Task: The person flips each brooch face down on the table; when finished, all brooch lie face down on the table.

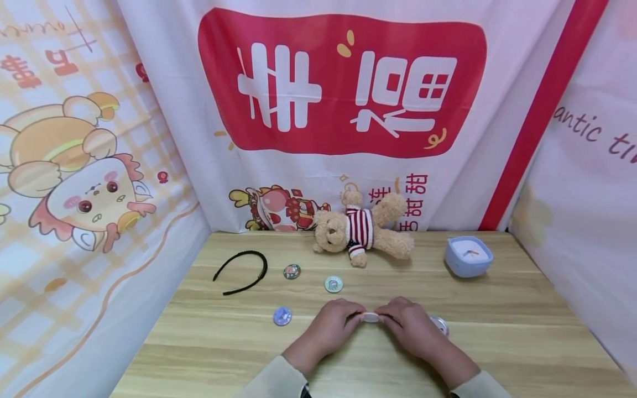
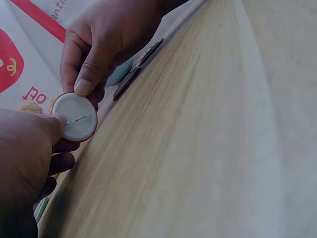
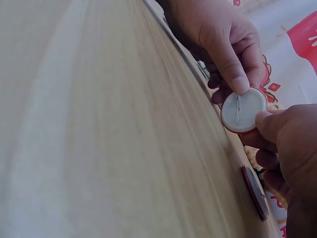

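Between both hands is a round pin badge (image 1: 370,317), pinched at opposite edges by thumbs and fingers. Its pale back with a thin metal pin faces the wrist cameras, and a red rim shows in the right wrist view (image 3: 244,110). My left hand (image 1: 330,327) grips the left edge, while my right hand (image 1: 412,327) has the right edge. The badge's front is hidden. Another round badge (image 1: 441,325) lies on the table beside my right hand, partly covered by it in the head view.
Left of the hands lie a blue badge (image 1: 282,316), a dark patterned badge (image 1: 292,271), a pale green badge (image 1: 334,284) and a black headband (image 1: 264,269). A teddy bear (image 1: 365,229) lies along the back. A light blue clock (image 1: 468,256) stands at the back right.
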A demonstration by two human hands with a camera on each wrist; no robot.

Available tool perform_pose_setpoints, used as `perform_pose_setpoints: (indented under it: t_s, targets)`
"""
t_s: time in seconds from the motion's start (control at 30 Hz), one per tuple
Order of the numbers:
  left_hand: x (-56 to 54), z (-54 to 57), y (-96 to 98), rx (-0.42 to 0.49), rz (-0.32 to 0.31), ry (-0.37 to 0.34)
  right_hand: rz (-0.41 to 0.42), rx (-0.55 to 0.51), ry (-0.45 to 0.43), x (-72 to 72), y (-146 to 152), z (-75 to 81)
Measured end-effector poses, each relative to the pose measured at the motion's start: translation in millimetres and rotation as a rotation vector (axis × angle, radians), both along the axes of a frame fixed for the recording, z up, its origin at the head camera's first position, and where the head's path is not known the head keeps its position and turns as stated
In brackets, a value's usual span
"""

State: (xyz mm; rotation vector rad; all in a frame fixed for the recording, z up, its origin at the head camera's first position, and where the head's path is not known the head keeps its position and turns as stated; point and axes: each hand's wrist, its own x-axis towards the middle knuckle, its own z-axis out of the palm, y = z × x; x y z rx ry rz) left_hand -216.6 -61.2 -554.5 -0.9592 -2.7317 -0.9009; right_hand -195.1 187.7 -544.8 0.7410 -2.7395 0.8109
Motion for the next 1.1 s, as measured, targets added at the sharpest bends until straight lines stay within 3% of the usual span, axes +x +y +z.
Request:
perform_pose_setpoints:
  t_s: [0.2, 0.33, 0.67, 1.1]
  targets:
    - [-0.4, 1.4, 3.6, 0.011, 0.04, -0.037, -0.059, -0.091, -0.12, 1.6, -3.7, 4.0]
    - [-1.0, 0.8, 5.1, 0.057, 0.048, -0.068, -0.06, -0.094, -0.172, 1.3, -6.4, 4.3]
    - [-0.9, -1.7, 5.0, 0.136, 0.031, -0.126, -0.045, -0.061, -0.159, 0.6, -9.3, 1.3]
    - [-1.4, -3.7, 3.6, 0.041, 0.009, -0.083, 0.007, -0.005, -0.088, -2.6, -4.4, -1.5]
